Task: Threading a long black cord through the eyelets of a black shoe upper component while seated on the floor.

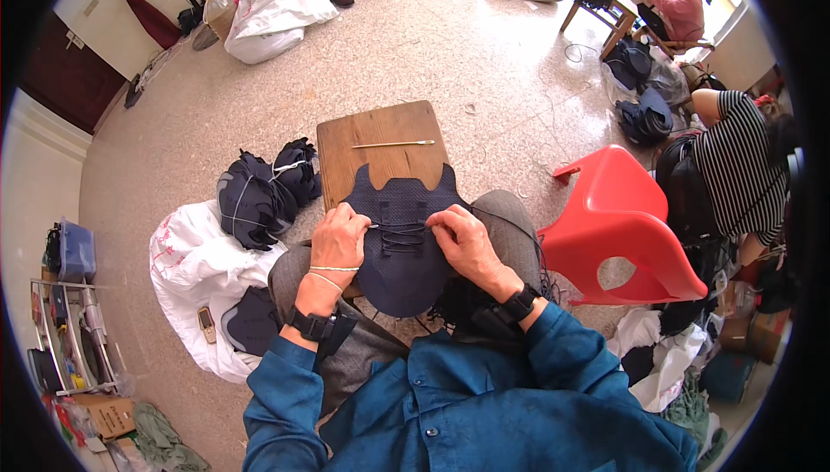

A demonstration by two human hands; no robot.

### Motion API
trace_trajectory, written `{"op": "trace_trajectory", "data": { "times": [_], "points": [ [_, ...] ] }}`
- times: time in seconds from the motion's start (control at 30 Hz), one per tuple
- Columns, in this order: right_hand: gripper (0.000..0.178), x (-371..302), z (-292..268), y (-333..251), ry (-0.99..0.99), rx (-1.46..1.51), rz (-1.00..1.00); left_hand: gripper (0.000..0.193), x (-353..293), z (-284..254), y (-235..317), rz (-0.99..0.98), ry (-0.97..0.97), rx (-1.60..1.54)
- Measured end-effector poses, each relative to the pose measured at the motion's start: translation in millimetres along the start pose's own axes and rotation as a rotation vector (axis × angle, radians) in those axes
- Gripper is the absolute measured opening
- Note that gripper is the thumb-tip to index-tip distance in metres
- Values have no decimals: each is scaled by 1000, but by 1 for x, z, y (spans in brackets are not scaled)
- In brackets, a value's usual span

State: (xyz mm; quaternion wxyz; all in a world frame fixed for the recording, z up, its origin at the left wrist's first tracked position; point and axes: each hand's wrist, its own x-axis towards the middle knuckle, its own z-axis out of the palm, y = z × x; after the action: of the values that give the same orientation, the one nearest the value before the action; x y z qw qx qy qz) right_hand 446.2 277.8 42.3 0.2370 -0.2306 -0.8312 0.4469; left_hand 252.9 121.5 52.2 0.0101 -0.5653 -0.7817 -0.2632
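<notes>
The dark mesh shoe upper (402, 239) lies on the person's lap, long axis running near to far. Left hand (339, 239) and right hand (462, 239) pinch the lacing (402, 234) between them — both equally near.

A single head-worn fisheye view looks steeply down, close over the lap and wooden board (380, 139), floor curving outward.

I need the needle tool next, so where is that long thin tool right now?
In the head view the long thin tool lies across the wooden board, beyond the dark shoe upper.
</notes>
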Motion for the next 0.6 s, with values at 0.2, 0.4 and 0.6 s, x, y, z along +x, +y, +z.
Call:
{"op": "trace_trajectory", "data": {
  "times": [0.2, 0.4, 0.6],
  "points": [
    [13, 10, 10, -6, -30, -75, -180, 5, 3, 1, 0, -19, 0, 2],
    [13, 23, 29, -13, -63, -210, -284, 6, 6, 6, 0, -17, -14, -24],
    [9, 31, 35, -1, -82, -363, -310, 5, 8, 5, -2, -7, -38, -41]
  ]
}}
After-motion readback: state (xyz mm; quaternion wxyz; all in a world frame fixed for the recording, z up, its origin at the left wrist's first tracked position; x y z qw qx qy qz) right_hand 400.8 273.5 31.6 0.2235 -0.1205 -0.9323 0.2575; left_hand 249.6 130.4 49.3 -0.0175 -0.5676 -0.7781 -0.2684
